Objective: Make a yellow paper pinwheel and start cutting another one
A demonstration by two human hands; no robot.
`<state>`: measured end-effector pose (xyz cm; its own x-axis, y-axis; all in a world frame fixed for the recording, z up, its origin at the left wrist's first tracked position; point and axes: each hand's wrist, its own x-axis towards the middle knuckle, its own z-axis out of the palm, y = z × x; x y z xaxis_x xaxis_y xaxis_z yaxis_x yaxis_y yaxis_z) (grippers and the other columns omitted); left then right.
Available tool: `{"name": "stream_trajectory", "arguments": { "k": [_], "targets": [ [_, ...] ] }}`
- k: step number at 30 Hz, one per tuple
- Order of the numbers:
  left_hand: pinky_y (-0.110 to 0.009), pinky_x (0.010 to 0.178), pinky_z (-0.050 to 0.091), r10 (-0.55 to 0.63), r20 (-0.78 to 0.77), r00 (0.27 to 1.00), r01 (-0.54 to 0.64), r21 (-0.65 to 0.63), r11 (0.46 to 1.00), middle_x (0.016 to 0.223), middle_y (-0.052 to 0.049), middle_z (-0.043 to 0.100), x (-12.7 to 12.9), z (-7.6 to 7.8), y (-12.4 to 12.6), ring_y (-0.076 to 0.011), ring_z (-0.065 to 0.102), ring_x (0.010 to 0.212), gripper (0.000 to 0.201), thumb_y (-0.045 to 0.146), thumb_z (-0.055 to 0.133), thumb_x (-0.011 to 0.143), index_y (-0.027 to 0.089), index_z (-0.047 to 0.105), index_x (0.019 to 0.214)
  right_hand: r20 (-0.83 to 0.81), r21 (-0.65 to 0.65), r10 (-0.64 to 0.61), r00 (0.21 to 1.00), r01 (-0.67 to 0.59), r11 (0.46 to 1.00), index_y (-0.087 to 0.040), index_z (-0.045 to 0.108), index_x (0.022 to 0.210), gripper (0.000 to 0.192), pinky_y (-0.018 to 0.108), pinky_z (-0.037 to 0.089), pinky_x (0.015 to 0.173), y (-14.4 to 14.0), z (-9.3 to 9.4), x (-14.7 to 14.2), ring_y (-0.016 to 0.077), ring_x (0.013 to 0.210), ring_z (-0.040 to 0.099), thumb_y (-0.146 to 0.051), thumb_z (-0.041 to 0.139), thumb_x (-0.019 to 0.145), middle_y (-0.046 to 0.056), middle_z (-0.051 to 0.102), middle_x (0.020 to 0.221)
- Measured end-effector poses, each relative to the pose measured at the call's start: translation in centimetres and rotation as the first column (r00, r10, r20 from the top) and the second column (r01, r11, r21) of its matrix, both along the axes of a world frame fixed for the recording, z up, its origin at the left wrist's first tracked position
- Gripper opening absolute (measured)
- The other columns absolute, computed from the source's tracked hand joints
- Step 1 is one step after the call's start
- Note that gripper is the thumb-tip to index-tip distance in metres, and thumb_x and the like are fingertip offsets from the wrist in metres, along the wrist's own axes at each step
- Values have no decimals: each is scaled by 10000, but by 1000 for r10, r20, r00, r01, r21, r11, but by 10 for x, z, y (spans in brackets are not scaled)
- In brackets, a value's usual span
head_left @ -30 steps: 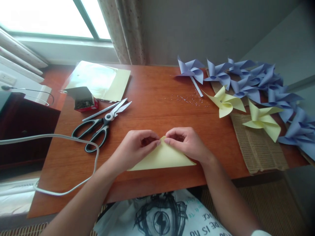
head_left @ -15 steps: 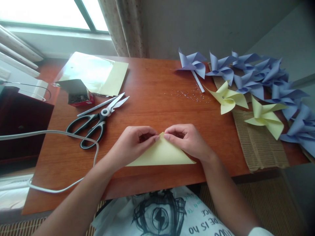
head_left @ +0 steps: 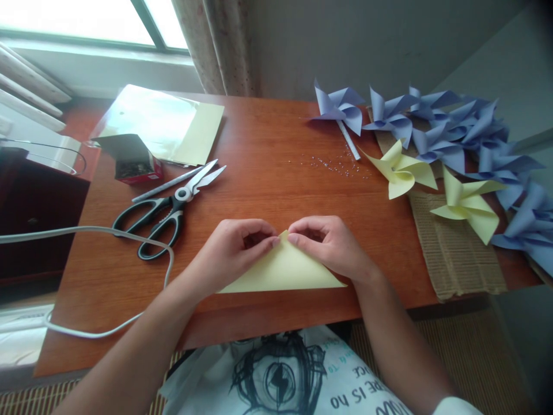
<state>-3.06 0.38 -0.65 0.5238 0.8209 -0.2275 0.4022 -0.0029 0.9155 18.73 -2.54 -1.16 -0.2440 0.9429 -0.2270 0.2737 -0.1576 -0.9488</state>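
Note:
A yellow sheet of paper point(head_left: 287, 268), folded into a triangle, lies near the front edge of the wooden table with its tip pointing away from me. My left hand point(head_left: 242, 251) pinches the left side of that tip between thumb and fingers. On the other side of the tip, my right hand point(head_left: 328, 245) pinches the paper the same way. Both thumbs rest on top, close together. The left hand and wrist cover part of the triangle's left slope.
Left of my hands lie scissors point(head_left: 177, 199), a grey stick point(head_left: 166, 184), a small red box point(head_left: 138, 167) and a stack of yellow paper point(head_left: 205, 135). A white cable point(head_left: 103, 229) crosses the table. Purple pinwheels point(head_left: 436, 144), yellow pinwheels point(head_left: 469, 204) and cardboard point(head_left: 458, 259) occupy the right.
Both hands keep their pinch at the triangle's tip and the paper stays folded. The whole view has shifted very slightly; otherwise things stand as before.

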Motion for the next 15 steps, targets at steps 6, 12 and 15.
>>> {"name": "stream_trajectory", "arguments": {
  "k": [6,12,15],
  "targets": [
    [-203,540,419,2,4,1000,-2,9,1000,697,-20,677,0,0,-1,-123,535,613,266,377,651,903,133,747,859,2,9,3,1000,-4,1000,-204,760,883,148,282,503,649,0,-1,1,181,738,670,-331,687,907,29,756,848],
    [-199,532,412,7,-4,1000,-6,27,1000,687,-15,674,1,1,-1,-118,528,598,256,362,642,904,135,745,847,19,27,14,1000,-15,1000,-202,748,875,142,279,497,642,1,1,0,174,724,659,-321,678,909,24,746,835],
    [-196,534,407,3,-15,1000,-3,48,999,677,-10,669,2,1,0,-113,521,594,239,347,650,897,136,745,836,23,37,28,999,-29,999,-200,738,872,128,269,495,635,1,2,-1,166,714,656,-305,674,910,17,740,825]
  ]
}}
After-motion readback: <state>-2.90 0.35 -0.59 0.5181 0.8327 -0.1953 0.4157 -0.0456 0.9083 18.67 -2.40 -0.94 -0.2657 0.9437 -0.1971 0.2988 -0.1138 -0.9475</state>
